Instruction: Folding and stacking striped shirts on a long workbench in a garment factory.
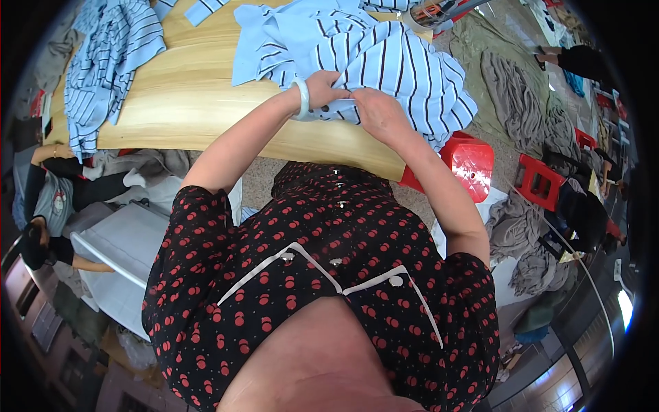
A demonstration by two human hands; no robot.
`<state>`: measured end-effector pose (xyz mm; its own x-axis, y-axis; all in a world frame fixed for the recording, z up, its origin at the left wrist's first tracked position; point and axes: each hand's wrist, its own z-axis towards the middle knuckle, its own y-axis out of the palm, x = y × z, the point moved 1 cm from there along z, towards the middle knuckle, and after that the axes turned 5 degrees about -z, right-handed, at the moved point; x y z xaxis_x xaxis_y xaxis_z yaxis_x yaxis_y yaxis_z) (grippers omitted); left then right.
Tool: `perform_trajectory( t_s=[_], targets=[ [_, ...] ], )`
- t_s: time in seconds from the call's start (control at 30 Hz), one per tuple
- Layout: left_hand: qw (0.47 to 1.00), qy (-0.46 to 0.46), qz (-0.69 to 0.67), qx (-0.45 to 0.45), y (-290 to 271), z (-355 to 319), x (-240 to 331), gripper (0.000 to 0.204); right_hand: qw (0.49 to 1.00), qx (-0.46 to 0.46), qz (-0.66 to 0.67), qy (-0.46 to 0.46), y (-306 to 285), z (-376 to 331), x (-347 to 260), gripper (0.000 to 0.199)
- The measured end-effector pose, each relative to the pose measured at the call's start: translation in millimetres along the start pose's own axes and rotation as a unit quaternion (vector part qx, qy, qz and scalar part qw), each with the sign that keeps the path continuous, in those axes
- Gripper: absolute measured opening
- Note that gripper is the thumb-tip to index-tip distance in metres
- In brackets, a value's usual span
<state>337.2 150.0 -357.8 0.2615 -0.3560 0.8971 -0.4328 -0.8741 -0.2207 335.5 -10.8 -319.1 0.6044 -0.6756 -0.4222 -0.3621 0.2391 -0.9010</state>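
The blue striped cloth (pixel 419 69), maybe a shirt, lies on the wood table (pixel 192 113) by the near edge. It pokes out past the right edge at the near right corner. The left hand (pixel 321 89) pinches the cloth, and the right hand (pixel 382 117) pinches it too, just beside. Dark dots (pixel 325 108) that may be buttons show under the left hand. My guess is that this step is fixing or lining up that bit of cloth. The next move likely needs 1 hand to hold tight while the other feels along it and keeps it flat. Another striped pile (pixel 113 69) hangs over the near edge, by the left corner.
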Motion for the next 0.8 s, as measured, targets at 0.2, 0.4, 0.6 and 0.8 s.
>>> perform_trajectory(
  t_s=[0.2, 0.4, 0.6, 0.8],
  targets=[
    [1.0, -0.014, 0.019, 0.019, -1, 5, -3, 0.023, 0.998, 0.008, 0.055, 0.016, -3, 2, -1, 0.016],
    [0.99, 0.033, 0.105, 0.085, 5, 6, 13, 0.029, 0.995, 0.005, 0.068, 0.066, -13, 1, -2, 0.019],
    [0.987, 0.034, 0.056, 0.148, 16, 13, -14, 0.036, 0.987, 0.106, 0.111, 0.037, -10, -2, -11, 0.018],
    [0.994, -0.042, 0.024, 0.101, 20, 14, -13, 0.027, 0.987, 0.13, 0.048, 0.085, 1, 0, -4, 0.014]
  ],
)
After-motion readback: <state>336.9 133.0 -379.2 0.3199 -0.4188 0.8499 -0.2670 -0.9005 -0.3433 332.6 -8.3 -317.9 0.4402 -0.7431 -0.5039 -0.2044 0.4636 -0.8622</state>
